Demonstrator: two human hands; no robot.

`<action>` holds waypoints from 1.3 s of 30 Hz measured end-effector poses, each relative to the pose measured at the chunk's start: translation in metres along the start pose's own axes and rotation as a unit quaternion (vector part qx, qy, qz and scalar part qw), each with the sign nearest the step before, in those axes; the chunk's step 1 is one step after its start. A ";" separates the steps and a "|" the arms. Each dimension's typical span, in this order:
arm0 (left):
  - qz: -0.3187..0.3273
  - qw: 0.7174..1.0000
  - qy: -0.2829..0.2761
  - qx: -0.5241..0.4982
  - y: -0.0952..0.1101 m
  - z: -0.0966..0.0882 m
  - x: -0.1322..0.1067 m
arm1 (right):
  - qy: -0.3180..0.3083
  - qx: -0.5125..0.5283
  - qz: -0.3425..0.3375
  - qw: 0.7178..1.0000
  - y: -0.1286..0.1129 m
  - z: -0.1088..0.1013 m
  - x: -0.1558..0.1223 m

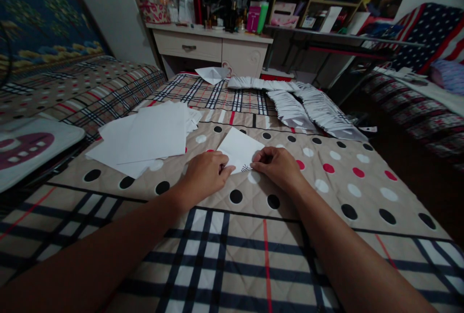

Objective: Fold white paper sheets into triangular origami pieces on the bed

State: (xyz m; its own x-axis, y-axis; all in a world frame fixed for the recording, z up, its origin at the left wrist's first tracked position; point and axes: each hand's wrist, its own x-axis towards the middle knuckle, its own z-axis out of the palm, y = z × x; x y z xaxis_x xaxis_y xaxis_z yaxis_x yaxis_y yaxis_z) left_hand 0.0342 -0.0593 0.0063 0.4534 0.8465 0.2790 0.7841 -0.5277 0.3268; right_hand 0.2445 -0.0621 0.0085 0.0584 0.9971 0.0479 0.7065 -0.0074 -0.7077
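A folded white sheet of paper [239, 149] lies on the dotted quilt [326, 192] in front of me. My left hand [206, 173] presses down on its near left edge with fingers curled together. My right hand [277, 165] pinches its near right corner, where some dark print shows. Both forearms reach in from the bottom of the view.
A loose stack of white sheets [145, 136] lies to the left. Rows of folded paper pieces [308, 105] stretch across the far right of the bed. One folded piece [212, 75] sits at the far edge. A cluttered dresser [210, 45] and shelves stand behind.
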 end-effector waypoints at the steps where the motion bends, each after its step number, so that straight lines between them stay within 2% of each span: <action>1: 0.001 1.000 -0.006 0.007 0.000 0.000 0.000 | -0.001 -0.002 0.001 1.000 0.000 0.000 0.000; 4: -0.010 0.999 -0.030 0.025 0.002 -0.001 0.002 | -0.012 -0.011 0.001 1.000 -0.001 -0.001 0.001; 8: -0.056 0.996 -0.065 0.037 0.004 -0.006 0.003 | -0.028 -0.036 0.007 0.999 -0.003 -0.001 0.001; 12: -0.084 0.992 -0.077 0.055 0.004 -0.006 0.004 | -0.026 -0.051 0.014 0.998 -0.004 -0.002 0.000; 23: -0.076 0.985 -0.075 0.132 0.008 0.000 0.005 | -0.029 -0.051 0.018 0.998 -0.006 -0.003 0.000; 39: -0.074 0.988 -0.055 0.124 0.006 0.001 0.002 | -0.030 -0.060 0.015 0.998 -0.006 -0.003 -0.001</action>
State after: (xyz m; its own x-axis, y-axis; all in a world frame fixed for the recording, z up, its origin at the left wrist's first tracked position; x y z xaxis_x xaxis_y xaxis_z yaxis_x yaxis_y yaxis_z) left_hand 0.0399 -0.0602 0.0080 0.3595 0.9224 0.1411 0.9183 -0.3765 0.1222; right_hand 0.2419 -0.0630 0.0152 0.0408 0.9990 -0.0179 0.7846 -0.0431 -0.6185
